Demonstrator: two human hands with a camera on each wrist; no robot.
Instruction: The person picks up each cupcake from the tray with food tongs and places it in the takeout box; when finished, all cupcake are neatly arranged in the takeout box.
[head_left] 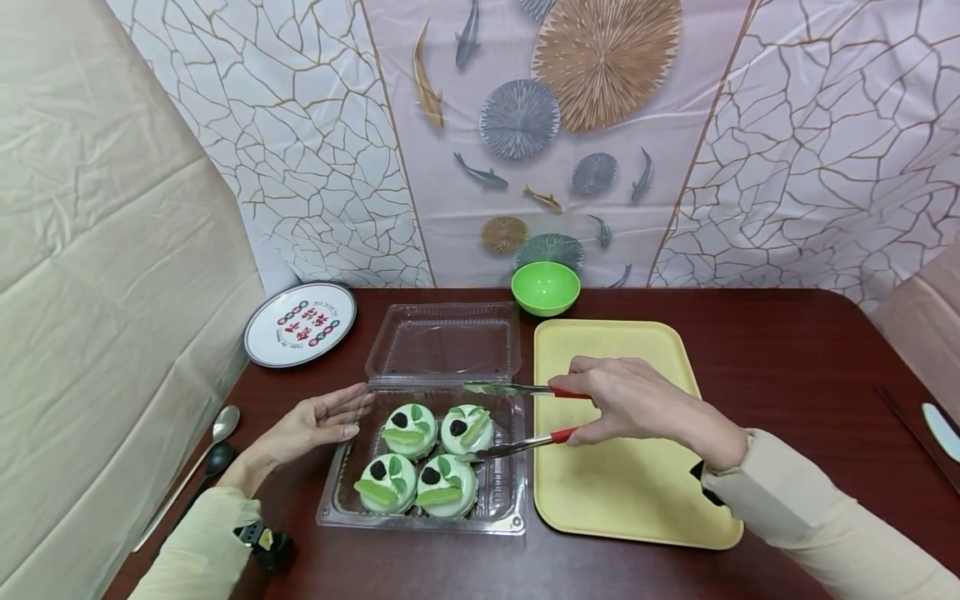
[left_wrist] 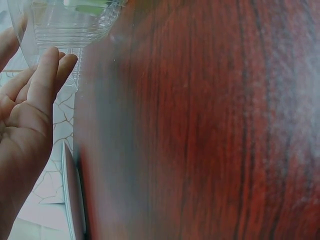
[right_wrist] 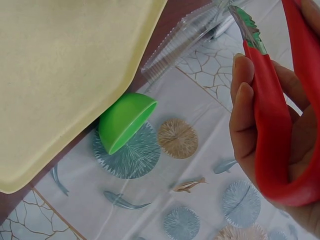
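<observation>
A clear plastic box [head_left: 504, 493] holds several round pale-green cakes, each topped with a dark berry, a leaf and a green slice. Its lid [head_left: 446, 343] is folded back behind it. My left hand [head_left: 306, 427] is at the box's left wall, fingers straight; the left wrist view shows the fingertips right at the clear plastic. My right hand [head_left: 633, 398] grips metal tongs [head_left: 525, 445] by their red handles, fingers and thumb on opposite arms. The tongs' arms stand wide apart, one tip behind the back right cake [head_left: 467, 432], the other in front of it.
A yellow tray [head_left: 637, 492] lies right of the box, under my right hand. Behind it stands a green bowl [head_left: 546, 288]. A white plate [head_left: 302, 325] leans at the back left. Spoons [head_left: 223, 425] lie left of my left arm; chopsticks [head_left: 911, 429] lie far right.
</observation>
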